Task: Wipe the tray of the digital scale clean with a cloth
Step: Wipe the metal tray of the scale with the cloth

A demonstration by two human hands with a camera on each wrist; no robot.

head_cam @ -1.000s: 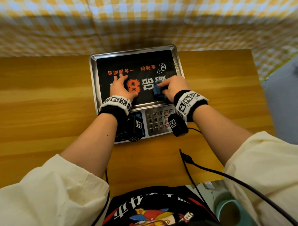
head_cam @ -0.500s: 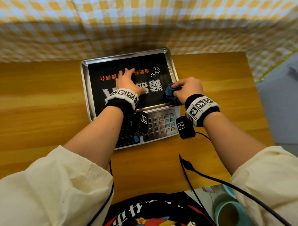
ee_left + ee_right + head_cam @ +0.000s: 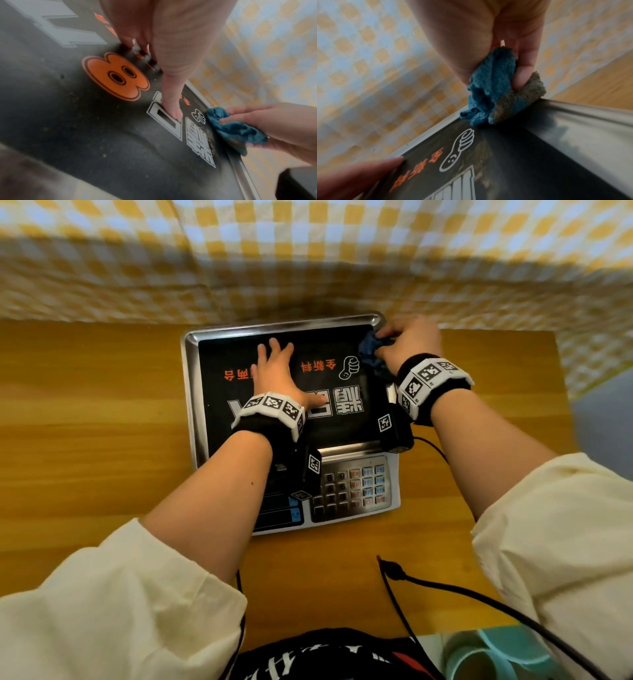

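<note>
Right hand (image 3: pixel 412 338) pinches bunched blue cloth (image 3: pixel 489 86) at tray's (image 3: pixel 191 392) 1 o'clock corner. Left hand (image 3: pixel 274 374) flat, fingers spread, bracing centre. Specks visible mid-tray: wiping judged partway, left half outstanding.

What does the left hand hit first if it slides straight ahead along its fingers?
Likely the raised far rim of the steel tray. The left hand lies flat, fingers pointing at it across bare black sticker; the blue cloth sits off to the right.

Warm even light, motion blur, wide-angle edge warp, soft wrist views
</note>
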